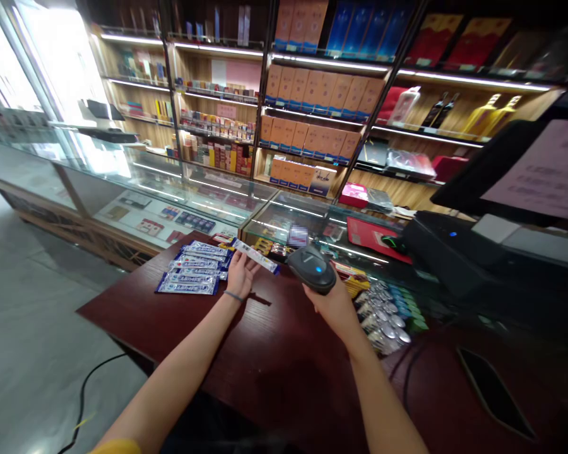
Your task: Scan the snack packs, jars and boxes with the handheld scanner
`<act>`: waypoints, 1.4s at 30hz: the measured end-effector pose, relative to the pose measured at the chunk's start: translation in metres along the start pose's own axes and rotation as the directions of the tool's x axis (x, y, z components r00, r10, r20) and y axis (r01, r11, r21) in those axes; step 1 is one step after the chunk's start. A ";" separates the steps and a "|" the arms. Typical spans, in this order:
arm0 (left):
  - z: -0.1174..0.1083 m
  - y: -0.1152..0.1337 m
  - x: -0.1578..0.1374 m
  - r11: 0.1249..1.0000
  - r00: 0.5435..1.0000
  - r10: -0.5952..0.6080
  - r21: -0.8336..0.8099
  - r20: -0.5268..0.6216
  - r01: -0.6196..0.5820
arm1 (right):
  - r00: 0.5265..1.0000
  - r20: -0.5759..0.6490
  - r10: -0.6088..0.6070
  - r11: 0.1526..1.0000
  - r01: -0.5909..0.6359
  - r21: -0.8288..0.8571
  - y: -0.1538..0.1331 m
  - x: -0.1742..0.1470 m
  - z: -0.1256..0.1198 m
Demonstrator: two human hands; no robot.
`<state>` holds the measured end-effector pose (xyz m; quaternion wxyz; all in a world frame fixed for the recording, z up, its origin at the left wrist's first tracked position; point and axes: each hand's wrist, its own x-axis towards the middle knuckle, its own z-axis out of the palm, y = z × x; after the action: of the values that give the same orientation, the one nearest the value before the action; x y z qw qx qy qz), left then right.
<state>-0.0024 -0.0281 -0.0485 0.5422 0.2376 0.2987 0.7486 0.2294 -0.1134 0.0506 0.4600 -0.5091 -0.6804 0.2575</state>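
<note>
My left hand grips a long, narrow snack packet, white with blue ends, just above the dark red table. In my right hand is a dark barcode scanner with a blue light on top; its head points toward the packet, a short gap apart. Left of my left hand lie several similar blue and silver packets, overlapping in a row. What is printed on the held packet is too small to read.
Right of the scanner stand several silver-topped bottles or cans and green-topped ones. A phone lies at the right. Behind are a black monitor, a red mat and a glass display counter.
</note>
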 end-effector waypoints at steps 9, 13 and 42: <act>0.003 -0.009 -0.013 0.994 0.991 0.002 0.110 0.134 -0.017 | 0.976 0.214 0.026 0.965 0.031 -0.261 -0.004 -0.002 0.015; 0.005 -0.011 -0.014 0.996 0.994 -0.007 0.093 0.108 -0.003 | 0.976 0.215 0.031 0.970 0.022 -0.240 -0.001 -0.001 0.016; 0.092 -0.118 -0.085 -0.140 0.510 -0.411 0.500 0.756 -0.855 | 0.924 -0.345 0.163 0.967 -0.081 0.241 -0.004 -0.012 -0.142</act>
<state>0.1643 -0.0643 -0.0695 0.0536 0.9030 0.3916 0.1684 0.3542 -0.1422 0.1122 0.6147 -0.5346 -0.5175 0.2620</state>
